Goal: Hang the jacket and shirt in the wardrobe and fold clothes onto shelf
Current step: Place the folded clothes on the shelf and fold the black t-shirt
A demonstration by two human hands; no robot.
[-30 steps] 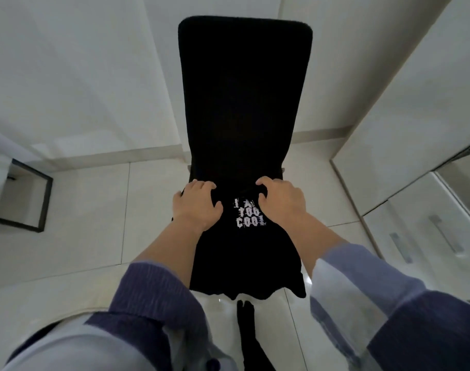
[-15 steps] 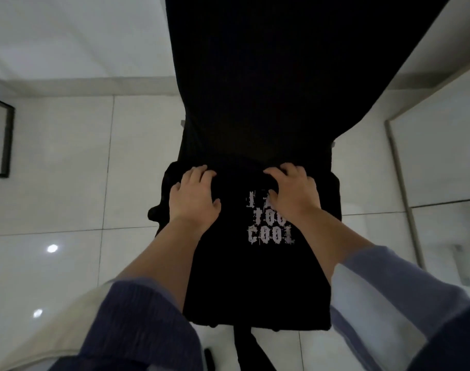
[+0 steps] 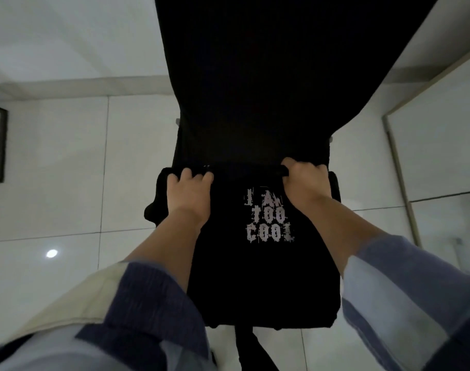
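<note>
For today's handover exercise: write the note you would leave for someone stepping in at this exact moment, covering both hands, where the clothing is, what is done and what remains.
Left hand: fingers curled into the far edge of the black T-shirt.
Right hand: gripping the same edge, fabric bunched in its fingers.
T-shirt: spread over the seat of the black chair, print facing up.
Done: nothing visibly folded or hung; no jacket, shirt or wardrobe interior shows in this view.
Left: fold this T-shirt, put it on the shelf, then hang the jacket and shirt.

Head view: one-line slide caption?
Both hands, left and right, grip black printed T-shirt on black chair.
</note>
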